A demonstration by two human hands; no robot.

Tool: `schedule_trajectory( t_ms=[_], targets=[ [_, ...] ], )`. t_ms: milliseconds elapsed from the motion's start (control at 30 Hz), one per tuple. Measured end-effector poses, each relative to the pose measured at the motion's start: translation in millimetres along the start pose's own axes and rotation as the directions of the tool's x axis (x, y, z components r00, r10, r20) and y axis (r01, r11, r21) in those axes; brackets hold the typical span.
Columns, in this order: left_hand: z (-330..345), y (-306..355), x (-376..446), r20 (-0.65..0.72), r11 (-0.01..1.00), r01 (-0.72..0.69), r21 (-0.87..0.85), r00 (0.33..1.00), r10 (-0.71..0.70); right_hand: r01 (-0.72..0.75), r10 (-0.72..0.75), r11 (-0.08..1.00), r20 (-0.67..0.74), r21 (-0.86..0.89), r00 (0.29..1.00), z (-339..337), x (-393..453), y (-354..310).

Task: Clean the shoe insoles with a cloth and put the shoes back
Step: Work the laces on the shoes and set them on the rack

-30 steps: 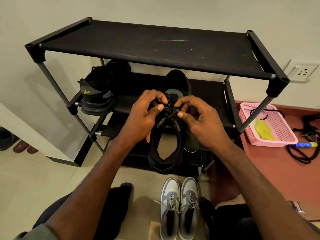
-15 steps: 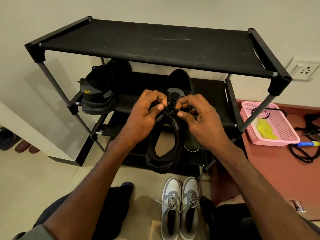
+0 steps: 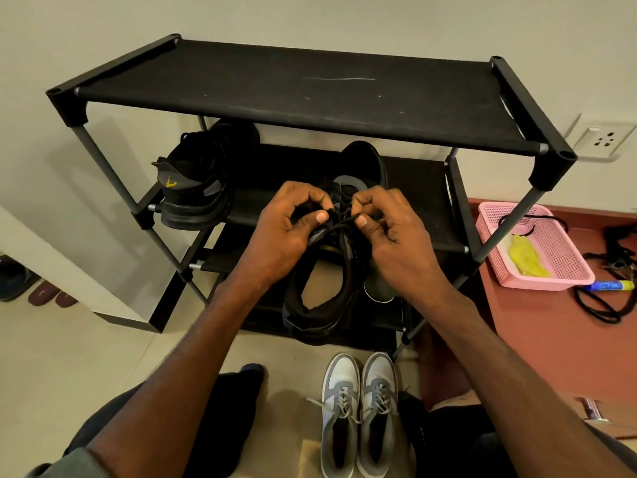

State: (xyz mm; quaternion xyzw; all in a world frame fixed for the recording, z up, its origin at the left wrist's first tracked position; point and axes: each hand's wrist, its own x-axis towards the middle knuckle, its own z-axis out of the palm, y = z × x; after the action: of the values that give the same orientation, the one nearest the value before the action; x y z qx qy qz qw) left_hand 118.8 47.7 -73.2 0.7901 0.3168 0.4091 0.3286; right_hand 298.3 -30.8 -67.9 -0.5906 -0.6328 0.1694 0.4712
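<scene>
Pale tiled floor against a cream wall. Grey sneakers sit at 6 o'clock. Dead centre, left hand and right hand, fingers curled, pinch the black shoe's laces. Shoe rack at 12, pink basket at 3.

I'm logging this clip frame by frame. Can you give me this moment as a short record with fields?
left hand: left hand pinches the laces
right hand: right hand pinches the laces too
held item: black shoe, heel toward the person
rack: shoe rack, a black shoe with yellow mark on its middle shelf
floor: grey and white sneakers, side by side
right side: pink basket holding a yellow cloth
</scene>
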Motion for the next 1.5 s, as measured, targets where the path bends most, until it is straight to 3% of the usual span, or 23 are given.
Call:
schedule_trajectory(
  t_ms=[300,433,700,867,1067,1200,1367,1500],
  targets=[
    [6,2,-1,-0.080,0.999,0.044,-0.002,0.996,-0.044,0.020,-0.019,0.999,0.012,-0.042,1.000,2,-2,5],
    [10,2,-1,-0.090,0.999,0.048,-0.007,0.995,-0.048,0.003,-0.005,0.999,-0.046,-0.051,0.999,5,0,6],
    [13,0,0,-0.112,0.998,0.065,0.003,0.992,-0.065,-0.027,0.032,0.998,-0.088,0.057,0.996,7,-4,6],
    [15,1,-1,-0.166,0.994,0.090,-0.067,0.981,-0.100,-0.102,0.103,0.967,0.004,0.235,0.995,-7,-8,-1],
    [18,1,-1,-0.181,0.989,0.084,-0.121,0.978,-0.105,0.009,-0.005,0.993,-0.039,0.117,0.999,-1,-14,0],
    [19,0,-1,-0.201,0.990,0.078,-0.118,0.974,-0.101,-0.002,0.006,0.999,-0.072,0.051,0.997,6,-13,-1],
    [16,2,-1,-0.181,0.990,0.077,-0.119,0.979,-0.097,-0.072,0.083,0.975,-0.045,0.210,0.996,3,-12,-2],
    [7,4,1,-0.083,0.984,0.070,-0.163,0.993,-0.085,-0.083,0.100,0.959,-0.049,0.270,0.994,-2,-12,-6]
  ],
)
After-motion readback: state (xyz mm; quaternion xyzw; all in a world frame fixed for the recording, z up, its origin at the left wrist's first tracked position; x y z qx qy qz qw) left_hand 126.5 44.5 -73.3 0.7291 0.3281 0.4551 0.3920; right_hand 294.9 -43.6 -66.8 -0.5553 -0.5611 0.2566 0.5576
